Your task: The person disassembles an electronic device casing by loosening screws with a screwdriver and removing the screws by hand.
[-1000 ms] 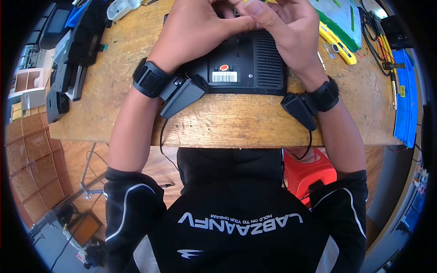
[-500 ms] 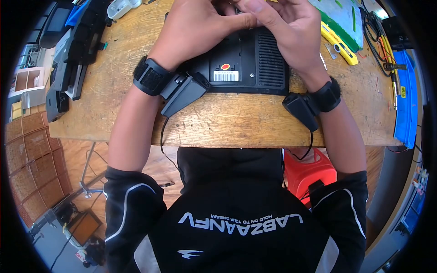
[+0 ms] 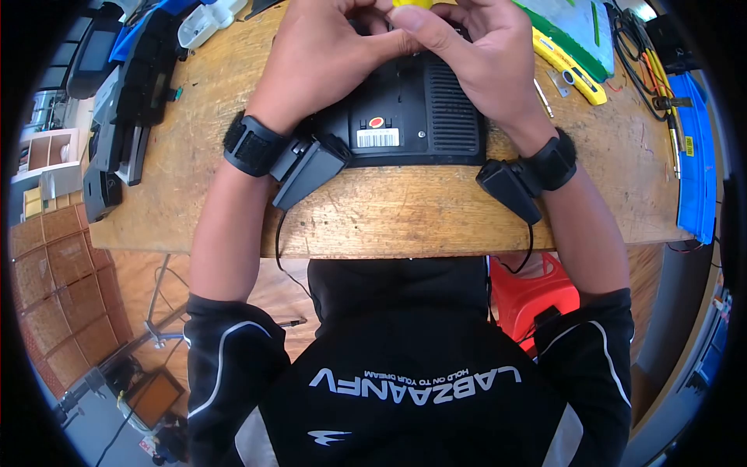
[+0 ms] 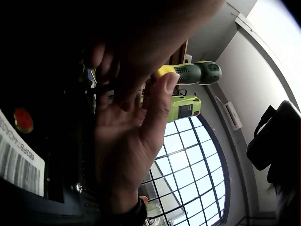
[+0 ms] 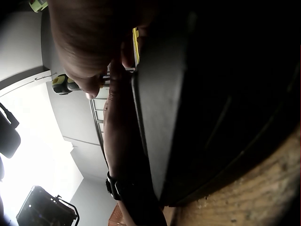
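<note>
A black device casing lies on the table with its vented, labelled back facing up. Both hands meet over its far part. My right hand grips a screwdriver by its green and yellow handle, thumb laid along it; only a yellow bit of it shows at the top of the head view. My left hand is right beside it, thumb and fingers curled around the lower shaft. The screwdriver's tip and the spot it meets are hidden behind the fingers.
A yellow utility knife lies right of the casing near a green-edged pad. Cables and a blue bin line the right edge. Black equipment and a white tray stand at the left.
The head view has shifted slightly. The right thumb and the screwdriver's yellow part have moved a little left, and the yellow part shows again. Both hands stay over the casing.
</note>
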Demonstrator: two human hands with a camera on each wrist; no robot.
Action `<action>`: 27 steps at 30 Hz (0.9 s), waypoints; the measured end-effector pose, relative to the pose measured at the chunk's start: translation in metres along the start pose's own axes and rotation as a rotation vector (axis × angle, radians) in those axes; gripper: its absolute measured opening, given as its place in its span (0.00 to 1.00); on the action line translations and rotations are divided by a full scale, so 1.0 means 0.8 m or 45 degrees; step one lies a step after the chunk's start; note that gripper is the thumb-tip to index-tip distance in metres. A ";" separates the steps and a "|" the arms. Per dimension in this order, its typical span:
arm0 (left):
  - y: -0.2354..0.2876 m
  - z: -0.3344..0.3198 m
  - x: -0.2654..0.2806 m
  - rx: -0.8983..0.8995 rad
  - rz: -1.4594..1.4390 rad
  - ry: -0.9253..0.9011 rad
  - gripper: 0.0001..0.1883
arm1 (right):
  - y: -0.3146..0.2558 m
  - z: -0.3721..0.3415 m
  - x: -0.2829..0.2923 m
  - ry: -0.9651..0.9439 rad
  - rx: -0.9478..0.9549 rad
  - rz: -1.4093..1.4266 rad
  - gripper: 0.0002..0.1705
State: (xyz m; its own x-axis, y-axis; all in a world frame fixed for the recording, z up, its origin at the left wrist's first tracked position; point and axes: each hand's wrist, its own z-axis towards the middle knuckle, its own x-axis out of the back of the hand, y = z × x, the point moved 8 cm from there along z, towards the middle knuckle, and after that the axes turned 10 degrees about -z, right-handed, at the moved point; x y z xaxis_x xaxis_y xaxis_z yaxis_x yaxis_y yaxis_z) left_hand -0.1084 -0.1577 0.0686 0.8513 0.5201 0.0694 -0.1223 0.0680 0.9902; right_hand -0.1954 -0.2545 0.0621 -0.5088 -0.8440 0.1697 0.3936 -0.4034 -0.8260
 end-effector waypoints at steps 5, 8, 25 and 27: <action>0.007 -0.004 0.003 -0.032 0.237 -0.110 0.05 | -0.023 0.006 0.007 0.081 -0.214 0.059 0.27; -0.006 -0.002 0.009 0.014 0.149 -0.049 0.05 | -0.027 0.004 0.009 0.087 -0.077 0.059 0.25; 0.001 -0.003 0.004 -0.026 0.306 -0.033 0.08 | -0.002 0.002 0.005 0.047 0.065 -0.053 0.19; 0.003 -0.004 0.003 -0.035 0.364 -0.080 0.10 | 0.000 0.000 0.005 0.034 0.020 -0.024 0.18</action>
State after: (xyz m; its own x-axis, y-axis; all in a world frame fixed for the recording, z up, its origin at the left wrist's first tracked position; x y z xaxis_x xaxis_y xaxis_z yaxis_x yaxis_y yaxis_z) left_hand -0.1084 -0.1539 0.0711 0.8101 0.4681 0.3531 -0.3746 -0.0501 0.9258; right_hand -0.1975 -0.2576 0.0629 -0.5366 -0.8265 0.1701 0.3960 -0.4246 -0.8142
